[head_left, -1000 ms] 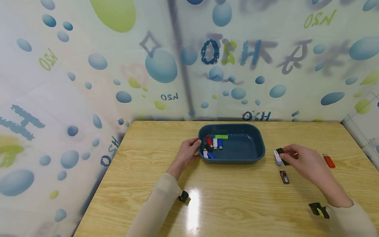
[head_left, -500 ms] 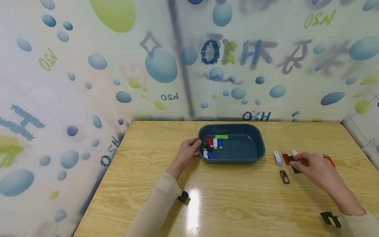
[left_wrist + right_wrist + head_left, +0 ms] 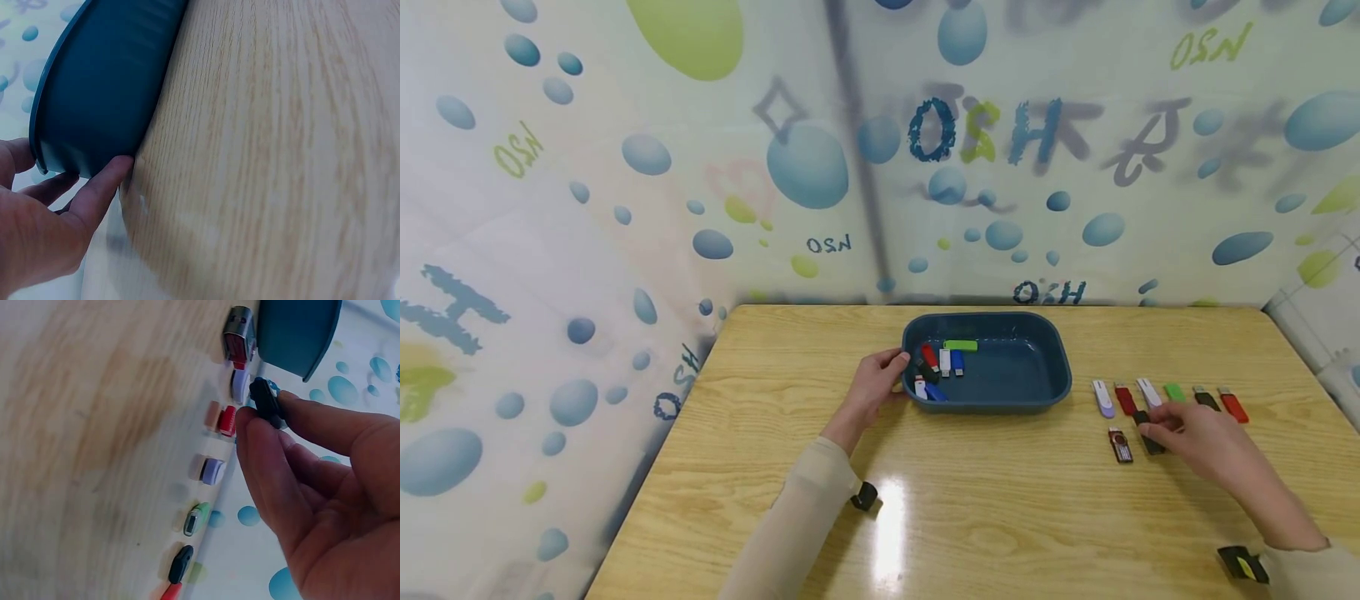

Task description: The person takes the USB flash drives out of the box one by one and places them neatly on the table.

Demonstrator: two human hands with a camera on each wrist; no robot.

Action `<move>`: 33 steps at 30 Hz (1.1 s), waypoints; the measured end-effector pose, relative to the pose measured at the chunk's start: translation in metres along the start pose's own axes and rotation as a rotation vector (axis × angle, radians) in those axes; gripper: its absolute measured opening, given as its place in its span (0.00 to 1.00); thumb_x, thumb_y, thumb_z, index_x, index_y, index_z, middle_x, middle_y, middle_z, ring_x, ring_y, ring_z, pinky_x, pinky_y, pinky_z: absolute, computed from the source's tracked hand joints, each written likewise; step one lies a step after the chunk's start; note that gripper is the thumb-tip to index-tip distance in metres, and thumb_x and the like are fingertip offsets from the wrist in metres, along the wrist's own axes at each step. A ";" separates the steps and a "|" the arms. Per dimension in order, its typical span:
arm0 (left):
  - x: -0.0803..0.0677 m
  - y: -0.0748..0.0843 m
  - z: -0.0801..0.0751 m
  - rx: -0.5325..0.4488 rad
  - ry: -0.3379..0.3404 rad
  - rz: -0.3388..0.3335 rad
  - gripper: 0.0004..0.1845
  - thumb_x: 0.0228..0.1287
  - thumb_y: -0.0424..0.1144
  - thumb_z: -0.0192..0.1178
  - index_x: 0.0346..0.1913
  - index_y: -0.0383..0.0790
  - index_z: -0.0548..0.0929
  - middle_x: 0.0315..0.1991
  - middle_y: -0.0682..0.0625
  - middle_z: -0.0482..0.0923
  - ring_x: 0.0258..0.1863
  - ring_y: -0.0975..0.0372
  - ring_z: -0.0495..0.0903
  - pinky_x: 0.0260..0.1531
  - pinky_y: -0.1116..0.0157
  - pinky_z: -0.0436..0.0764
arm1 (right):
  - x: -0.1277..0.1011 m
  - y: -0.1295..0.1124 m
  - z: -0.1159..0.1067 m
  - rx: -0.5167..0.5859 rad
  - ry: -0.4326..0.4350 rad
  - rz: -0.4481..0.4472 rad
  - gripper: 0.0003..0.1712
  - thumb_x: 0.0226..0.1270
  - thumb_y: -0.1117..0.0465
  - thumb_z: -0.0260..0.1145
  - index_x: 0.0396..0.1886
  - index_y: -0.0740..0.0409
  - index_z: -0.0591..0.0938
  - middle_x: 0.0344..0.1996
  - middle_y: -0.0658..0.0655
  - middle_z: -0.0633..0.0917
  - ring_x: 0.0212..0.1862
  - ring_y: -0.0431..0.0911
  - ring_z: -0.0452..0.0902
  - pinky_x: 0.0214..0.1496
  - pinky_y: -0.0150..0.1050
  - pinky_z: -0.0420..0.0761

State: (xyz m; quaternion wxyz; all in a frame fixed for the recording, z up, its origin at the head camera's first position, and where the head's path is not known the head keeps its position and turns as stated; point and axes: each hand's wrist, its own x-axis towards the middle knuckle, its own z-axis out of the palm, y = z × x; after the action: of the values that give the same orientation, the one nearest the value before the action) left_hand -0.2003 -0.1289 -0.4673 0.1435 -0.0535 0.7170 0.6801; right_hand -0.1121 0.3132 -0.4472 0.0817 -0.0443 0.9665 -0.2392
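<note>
Here the left hand (image 3: 874,385) grips the blue tray (image 3: 1037,392) of flash drives (image 3: 942,367), right fingers (image 3: 275,434) pinching a black drive (image 3: 266,401).

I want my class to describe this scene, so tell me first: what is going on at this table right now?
A person sits at a wooden table sorting USB sticks. The left hand grips the rim of a blue tray that holds several sticks. The right hand pinches a black USB stick just in front of a row of sticks laid side by side right of the tray. A dark red stick lies apart, in front of that row.
</note>
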 end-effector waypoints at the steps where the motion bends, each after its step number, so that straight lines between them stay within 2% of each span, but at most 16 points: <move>1: 0.000 0.000 0.000 -0.001 0.000 0.000 0.26 0.82 0.44 0.54 0.74 0.32 0.72 0.68 0.37 0.75 0.61 0.49 0.79 0.51 0.51 0.87 | 0.000 0.000 0.001 -0.006 -0.004 -0.002 0.19 0.73 0.57 0.69 0.45 0.74 0.84 0.31 0.56 0.87 0.32 0.50 0.81 0.31 0.49 0.81; 6: 0.001 0.001 0.000 -0.011 -0.001 -0.005 0.26 0.82 0.43 0.54 0.74 0.32 0.72 0.68 0.37 0.75 0.61 0.50 0.79 0.51 0.52 0.87 | 0.001 0.003 0.006 -0.043 -0.025 -0.014 0.16 0.72 0.58 0.69 0.40 0.70 0.85 0.27 0.52 0.84 0.28 0.46 0.73 0.28 0.43 0.74; 15: 0.002 -0.001 -0.001 -0.006 -0.009 0.004 0.26 0.82 0.43 0.54 0.74 0.33 0.72 0.68 0.37 0.75 0.61 0.49 0.79 0.50 0.52 0.87 | 0.005 0.002 0.010 -0.056 -0.077 0.015 0.13 0.73 0.58 0.68 0.37 0.66 0.84 0.25 0.49 0.83 0.26 0.45 0.72 0.27 0.41 0.72; 21: 0.003 -0.002 -0.001 -0.006 -0.007 0.009 0.26 0.82 0.43 0.54 0.73 0.32 0.72 0.67 0.37 0.76 0.60 0.50 0.80 0.49 0.52 0.88 | 0.006 0.001 0.009 -0.061 -0.081 0.020 0.12 0.72 0.58 0.69 0.34 0.64 0.83 0.24 0.49 0.83 0.25 0.45 0.72 0.27 0.40 0.71; 33: 0.003 -0.003 -0.001 -0.004 -0.013 0.016 0.25 0.82 0.42 0.54 0.73 0.32 0.72 0.66 0.37 0.77 0.60 0.49 0.81 0.49 0.53 0.88 | 0.004 0.003 0.011 -0.075 -0.065 0.016 0.13 0.72 0.59 0.69 0.34 0.66 0.84 0.26 0.51 0.83 0.26 0.46 0.69 0.26 0.41 0.70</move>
State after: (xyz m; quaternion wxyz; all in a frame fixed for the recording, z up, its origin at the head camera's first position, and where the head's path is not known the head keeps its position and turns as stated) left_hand -0.2025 -0.1301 -0.4707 0.1427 -0.0435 0.7151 0.6829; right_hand -0.1138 0.3106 -0.4586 0.1134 -0.0475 0.9719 -0.2006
